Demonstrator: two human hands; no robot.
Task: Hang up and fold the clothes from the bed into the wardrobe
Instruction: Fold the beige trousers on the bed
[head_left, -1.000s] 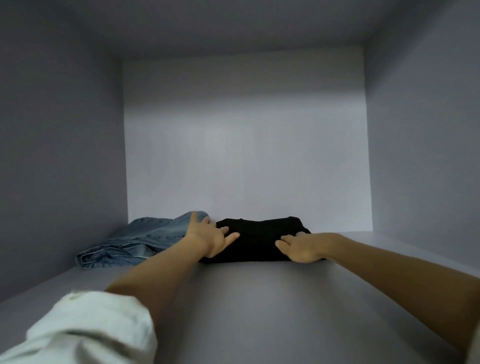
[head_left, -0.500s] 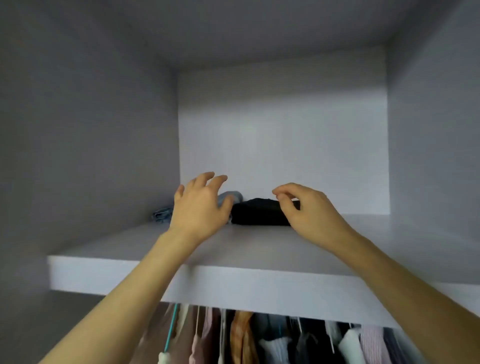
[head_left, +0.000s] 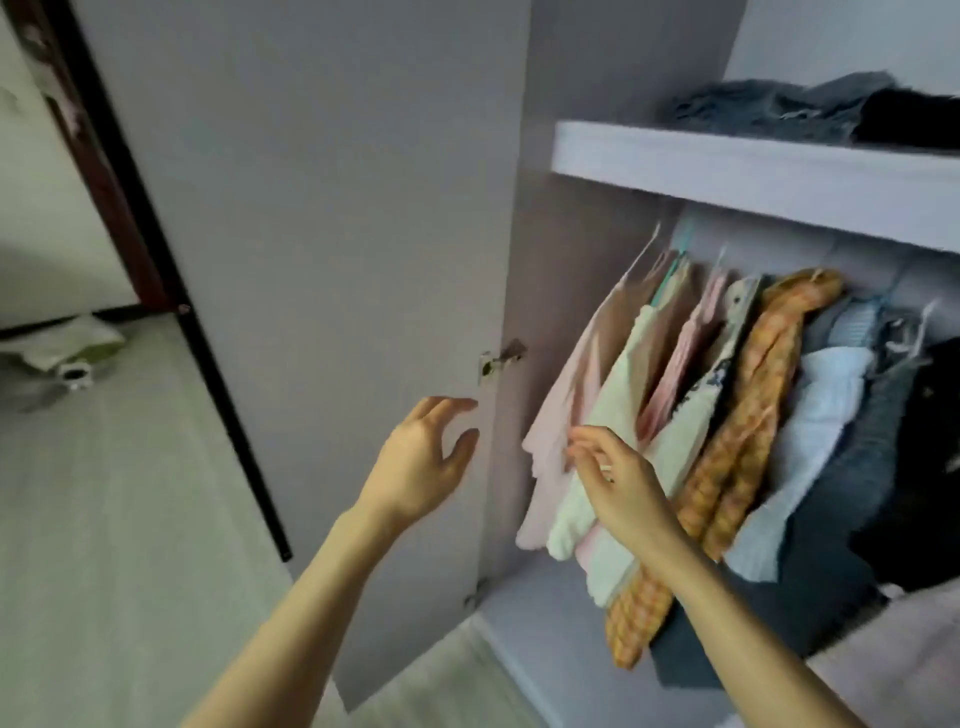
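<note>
The folded clothes lie up on the pale lilac wardrobe shelf (head_left: 753, 166), well above and to the right of both hands: a crumpled blue-grey denim garment (head_left: 769, 111) with a folded black garment (head_left: 909, 122) touching its right side. Below the shelf and just right of the right hand (head_left: 621, 480) hangs a packed row of clothes, among them a pale pink top (head_left: 558, 421), a cream knitted piece (head_left: 618, 410) and an orange checked shirt (head_left: 748, 431). The right grip holds nothing, its fingers loosely curled just in front of the pink and cream fabric (whether the fingertips brush the cloth cannot be told through the blur). The left hand (head_left: 421, 460) is likewise empty, fingers spread and relaxed before the open lilac wardrobe door (head_left: 311, 260), just below its metal hinge (head_left: 493, 364). Both hands seem to be coming away from the wardrobe, so the step in hand is probably going back to the bed for another garment. To do it well, bring one piece at a time, fold it flat before lifting, and leave the door wide open. Far left of the grips, a white crumpled object (head_left: 62, 345) lies on the floor.
</note>
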